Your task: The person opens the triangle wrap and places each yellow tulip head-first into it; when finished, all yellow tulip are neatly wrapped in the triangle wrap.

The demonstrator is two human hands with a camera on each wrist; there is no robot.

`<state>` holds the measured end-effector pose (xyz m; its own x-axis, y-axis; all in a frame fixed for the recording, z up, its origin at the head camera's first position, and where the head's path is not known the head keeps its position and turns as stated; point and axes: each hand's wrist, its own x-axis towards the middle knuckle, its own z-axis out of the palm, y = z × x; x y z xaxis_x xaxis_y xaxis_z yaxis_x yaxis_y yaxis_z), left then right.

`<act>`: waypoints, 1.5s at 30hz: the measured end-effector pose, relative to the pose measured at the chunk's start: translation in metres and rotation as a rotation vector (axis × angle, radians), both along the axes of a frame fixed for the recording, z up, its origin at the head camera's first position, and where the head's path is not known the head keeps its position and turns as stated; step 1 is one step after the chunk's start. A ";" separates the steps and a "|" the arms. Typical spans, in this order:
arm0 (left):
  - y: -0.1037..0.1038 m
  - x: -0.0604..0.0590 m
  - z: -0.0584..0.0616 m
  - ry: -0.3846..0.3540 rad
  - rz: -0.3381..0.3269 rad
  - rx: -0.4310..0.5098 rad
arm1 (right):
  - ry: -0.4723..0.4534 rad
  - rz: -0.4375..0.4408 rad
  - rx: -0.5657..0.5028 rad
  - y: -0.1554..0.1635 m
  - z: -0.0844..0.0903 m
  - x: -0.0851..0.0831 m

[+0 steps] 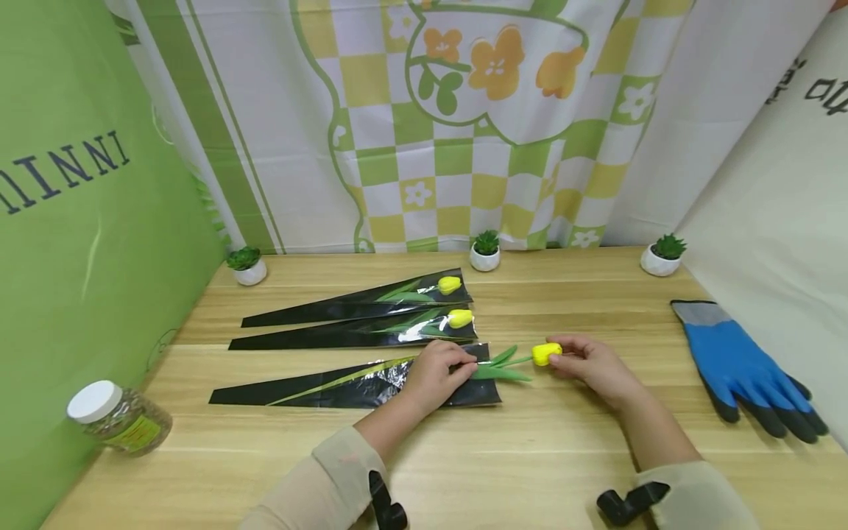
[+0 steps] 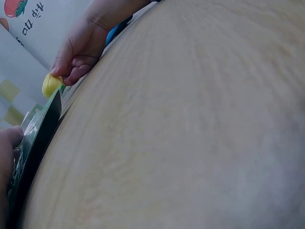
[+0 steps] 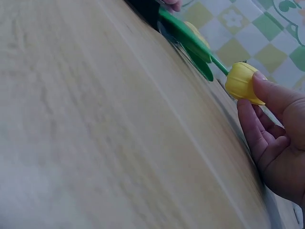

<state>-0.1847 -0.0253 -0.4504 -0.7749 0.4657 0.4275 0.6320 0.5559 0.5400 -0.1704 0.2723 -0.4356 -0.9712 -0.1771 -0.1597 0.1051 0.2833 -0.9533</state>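
Observation:
My right hand (image 1: 599, 368) pinches the yellow bloom of an artificial tulip (image 1: 546, 354) between thumb and fingers. The tulip's green leaves (image 3: 193, 45) stick out of the wide end of a black flower sleeve (image 1: 318, 388) with a clear front; its lower stem is hidden inside. At that wide end my left hand (image 1: 433, 375) grips the sleeve, thumb and fingers close to the leaves. Behind it lie two more black sleeves, a middle one (image 1: 298, 339) and a far one (image 1: 311, 309), each with a yellow tulip inside, blooms toward the right.
A blue work glove (image 1: 742, 361) lies at the right. On the left, a clear jar (image 1: 132, 423) with a white lid stands near the green wall. Along the back edge are three small potted plants, left (image 1: 249, 271), middle (image 1: 486, 254) and right (image 1: 662, 258).

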 end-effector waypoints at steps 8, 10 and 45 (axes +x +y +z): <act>0.001 -0.002 -0.002 0.007 0.002 -0.002 | -0.022 0.050 -0.013 -0.019 0.001 -0.005; 0.001 -0.001 -0.002 0.004 0.003 0.000 | -0.027 0.066 -0.022 -0.024 0.001 -0.006; 0.003 -0.006 0.002 -0.019 0.006 0.054 | -0.021 0.162 0.036 -0.071 -0.001 -0.015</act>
<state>-0.1911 -0.0226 -0.4479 -0.7860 0.4376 0.4367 0.6178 0.5294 0.5815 -0.1855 0.2017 -0.4368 -0.9269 -0.3244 -0.1888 0.0751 0.3324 -0.9402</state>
